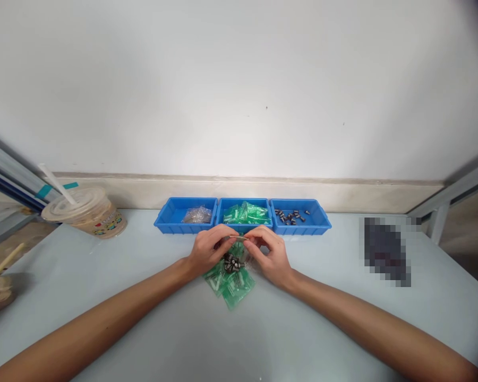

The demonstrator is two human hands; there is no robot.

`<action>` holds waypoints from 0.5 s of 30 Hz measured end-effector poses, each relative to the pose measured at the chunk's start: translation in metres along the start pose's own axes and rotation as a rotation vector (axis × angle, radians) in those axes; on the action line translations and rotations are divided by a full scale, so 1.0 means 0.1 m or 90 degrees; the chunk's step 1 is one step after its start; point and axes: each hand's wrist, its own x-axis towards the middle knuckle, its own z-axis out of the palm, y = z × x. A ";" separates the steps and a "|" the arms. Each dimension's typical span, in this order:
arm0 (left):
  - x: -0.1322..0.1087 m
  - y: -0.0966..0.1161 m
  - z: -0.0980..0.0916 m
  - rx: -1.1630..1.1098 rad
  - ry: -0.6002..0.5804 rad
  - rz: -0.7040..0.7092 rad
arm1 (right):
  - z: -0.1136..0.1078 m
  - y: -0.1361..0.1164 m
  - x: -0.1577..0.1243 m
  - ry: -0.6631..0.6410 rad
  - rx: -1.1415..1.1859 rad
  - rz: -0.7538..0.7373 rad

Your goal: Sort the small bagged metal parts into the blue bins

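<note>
head view: our left hand (213,246) and right hand (267,253) pinch one thin, pale strip (239,238) between them, one end each; we judge it light, fairly stiff, best gripped by its ends. three blue trays (302,230) stand at twelve o'clock, one cup (88,209) at nine; green packets (237,292) and metal parts (231,263) at six overlap, defying our count.

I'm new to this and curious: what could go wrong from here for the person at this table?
The thin piece might slip, since the left hand and right hand seem to pinch it only at its ends. The small dark parts heaped on the green packets could scatter if brushed, being so close to both hands. The drink cup, near the left side of the table, might spill if bumped.
</note>
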 end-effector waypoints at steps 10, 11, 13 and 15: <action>0.02 0.02 0.00 0.009 -0.067 -0.047 | 0.01 0.00 0.00 0.023 -0.033 0.002; 0.02 0.01 0.00 0.013 -0.072 -0.051 | 0.01 -0.01 0.00 0.024 -0.033 0.000; 0.02 0.01 0.00 0.014 -0.068 -0.056 | 0.00 -0.02 0.00 0.022 -0.032 -0.010; 0.02 0.01 0.00 0.006 -0.061 -0.064 | 0.00 -0.02 -0.01 0.021 -0.029 -0.024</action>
